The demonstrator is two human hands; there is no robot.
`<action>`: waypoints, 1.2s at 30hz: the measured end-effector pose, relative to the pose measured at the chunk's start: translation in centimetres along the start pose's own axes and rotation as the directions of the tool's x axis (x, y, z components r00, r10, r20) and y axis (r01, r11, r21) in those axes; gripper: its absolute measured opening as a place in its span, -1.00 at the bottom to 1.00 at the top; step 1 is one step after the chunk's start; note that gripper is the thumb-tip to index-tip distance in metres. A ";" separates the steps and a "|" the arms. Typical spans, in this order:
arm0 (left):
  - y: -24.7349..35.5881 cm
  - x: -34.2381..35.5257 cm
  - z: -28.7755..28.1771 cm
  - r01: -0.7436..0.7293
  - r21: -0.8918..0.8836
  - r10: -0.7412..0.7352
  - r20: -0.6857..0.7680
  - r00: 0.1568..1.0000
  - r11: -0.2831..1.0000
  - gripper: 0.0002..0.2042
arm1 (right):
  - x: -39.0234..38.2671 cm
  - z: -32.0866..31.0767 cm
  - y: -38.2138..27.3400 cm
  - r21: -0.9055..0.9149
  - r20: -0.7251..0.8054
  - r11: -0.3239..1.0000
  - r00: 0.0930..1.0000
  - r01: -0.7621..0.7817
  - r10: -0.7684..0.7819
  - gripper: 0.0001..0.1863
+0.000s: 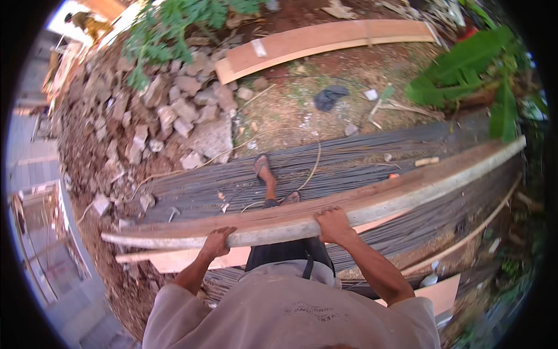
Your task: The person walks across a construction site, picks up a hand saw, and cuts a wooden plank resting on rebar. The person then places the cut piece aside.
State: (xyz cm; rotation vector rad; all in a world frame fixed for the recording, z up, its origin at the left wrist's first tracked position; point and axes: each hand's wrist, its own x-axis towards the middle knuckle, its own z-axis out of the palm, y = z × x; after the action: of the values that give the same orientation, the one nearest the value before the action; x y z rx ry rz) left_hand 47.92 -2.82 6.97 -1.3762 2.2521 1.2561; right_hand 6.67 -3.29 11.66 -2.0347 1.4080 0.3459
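Outdoor ground point(279, 113) | rubble point(186, 113): strewn past rod pile's point(372, 152) far-left corner | plank point(276, 228): gripped, not yet released | left hand point(217, 242), right hand point(334, 225): fingers curled over near edge

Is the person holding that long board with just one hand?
No, the left hand and the right hand both grip the long board.

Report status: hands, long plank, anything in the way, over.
Left hand, right hand: both gripping long plank, near edge. Plank crosswise, extending past both hands. Pale cord looping onto dark bars by the feet, possible snag.
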 end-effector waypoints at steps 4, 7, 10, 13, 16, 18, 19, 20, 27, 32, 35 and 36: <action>1.8 2.0 -0.2 0.096 0.171 -0.107 0.059 0.992 0.981 -0.31 | -0.8 0.9 2.7 0.020 -0.075 0.998 0.995 -0.064 0.065 -0.44; 3.1 3.6 2.0 0.116 0.158 -0.123 0.035 0.992 0.981 -0.29 | -0.8 0.2 4.7 -0.066 -0.056 0.995 0.996 -0.068 0.064 -0.38; 5.0 5.7 1.0 0.091 0.137 -0.095 0.028 0.995 0.986 -0.29 | -1.1 -1.2 7.6 -0.080 -0.101 0.992 0.991 -0.093 0.085 -0.40; 7.5 10.0 -1.6 0.039 0.122 -0.043 0.032 0.999 0.992 -0.27 | -1.6 -2.3 10.8 -0.046 -0.181 0.988 0.974 -0.147 0.137 -0.41; 7.6 11.3 0.1 0.000 0.018 0.001 -0.087 0.996 1.000 -0.35 | -0.3 -3.5 12.5 -0.146 -0.070 0.972 0.982 -0.183 0.174 -0.43; 6.9 13.0 0.8 0.050 0.039 -0.048 -0.064 0.997 0.998 -0.26 | 0.5 -4.9 12.9 -0.188 0.004 0.970 0.987 -0.155 0.159 -0.47; 6.9 13.7 0.9 0.015 0.061 -0.012 -0.057 0.998 0.998 -0.26 | 0.2 -3.9 13.4 -0.165 -0.055 0.970 0.984 -0.177 0.170 -0.47; 7.0 14.3 0.6 0.010 0.078 -0.005 -0.066 0.998 0.997 -0.25 | 0.4 -2.9 13.7 -0.150 -0.113 0.975 0.982 -0.166 0.149 -0.47; 5.2 18.0 2.6 0.064 0.104 -0.064 -0.003 0.998 0.992 -0.28 | 2.4 0.4 16.6 -0.110 -0.073 0.981 0.985 -0.161 0.154 -0.49; 5.9 22.3 4.6 0.100 0.116 -0.101 0.006 0.995 0.988 -0.27 | 5.4 4.4 21.2 -0.121 -0.048 0.983 0.990 -0.140 0.135 -0.46; 7.3 26.0 5.2 0.154 0.105 -0.159 0.043 0.986 0.982 -0.23 | 7.0 5.6 25.9 -0.124 -0.062 0.984 0.991 -0.129 0.122 -0.46; 7.8 27.3 5.6 0.170 0.102 -0.176 0.056 0.983 0.980 -0.21 | 7.1 5.9 27.4 -0.116 -0.073 0.986 0.991 -0.117 0.109 -0.47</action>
State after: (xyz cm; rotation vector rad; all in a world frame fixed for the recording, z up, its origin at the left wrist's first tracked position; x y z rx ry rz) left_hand 25.64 -14.04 -7.63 -1.4390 2.0712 1.1031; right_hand -14.64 -11.13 -6.26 -2.0836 1.5823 0.4243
